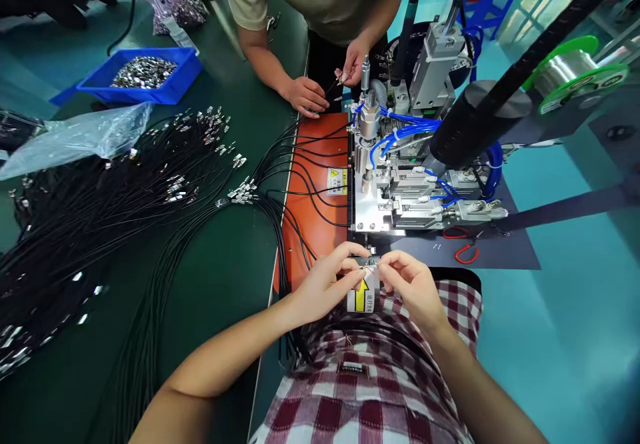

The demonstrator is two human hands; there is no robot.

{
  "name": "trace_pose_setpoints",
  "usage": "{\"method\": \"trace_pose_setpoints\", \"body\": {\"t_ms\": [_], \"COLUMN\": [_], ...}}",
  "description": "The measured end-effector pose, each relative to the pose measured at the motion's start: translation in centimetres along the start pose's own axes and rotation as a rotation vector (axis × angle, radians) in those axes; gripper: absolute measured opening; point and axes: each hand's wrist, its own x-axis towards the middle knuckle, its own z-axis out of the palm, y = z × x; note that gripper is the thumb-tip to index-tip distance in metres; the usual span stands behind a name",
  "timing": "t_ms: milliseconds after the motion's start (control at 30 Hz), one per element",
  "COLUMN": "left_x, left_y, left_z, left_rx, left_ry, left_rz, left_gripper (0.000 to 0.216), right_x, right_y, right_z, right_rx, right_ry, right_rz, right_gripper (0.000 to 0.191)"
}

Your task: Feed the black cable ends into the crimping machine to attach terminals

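My left hand (327,284) and my right hand (407,284) meet in front of me, both with fingers pinched together on a small metal terminal (369,267) at a thin black wire's end. They hover over a white label with a yellow arrow (361,295), just in front of the machine's near edge. Several black wires (300,191) run from the orange mat (313,224) toward my hands.
A soldering machine (400,164) with blue tubes stands to the right of the mat. Opposite me another person's hands (320,87) handle a wire. A large heap of black wires with terminals (115,184) covers the green bench; a blue bin of metal parts (143,74) stands far left.
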Motion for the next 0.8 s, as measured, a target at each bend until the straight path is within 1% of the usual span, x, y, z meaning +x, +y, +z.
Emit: {"method": "trace_pose_setpoints", "body": {"t_ms": [100, 267, 400, 600, 800], "left_x": [-0.22, -0.26, -0.23, -0.22, -0.27], "left_y": [-0.09, -0.09, 0.07, 0.15, 0.10], "left_z": [0.13, 0.14, 0.04, -0.23, -0.31], "left_rx": [0.083, 0.103, 0.073, -0.011, -0.042], "left_ry": [0.005, 0.002, 0.001, -0.022, -0.031], "left_rz": [0.041, 0.047, 0.048, -0.006, -0.022], "left_gripper": [0.025, 0.025, 0.024, 0.023, 0.026], "right_x": [0.14, 0.23, 0.19, 0.17, 0.21], "right_y": [0.08, 0.30, 0.28, 0.34, 0.31], "right_z": [-0.39, -0.03, 0.11, 0.26, 0.58], "right_rx": [0.064, 0.123, 0.130, 0.154, 0.185], "right_ry": [-0.018, -0.052, -0.060, -0.060, -0.075], "right_rz": [0.017, 0.030, 0.034, 0.032, 0.037], "right_gripper": [0.018, 0.016, 0.017, 0.019, 0.020]}}
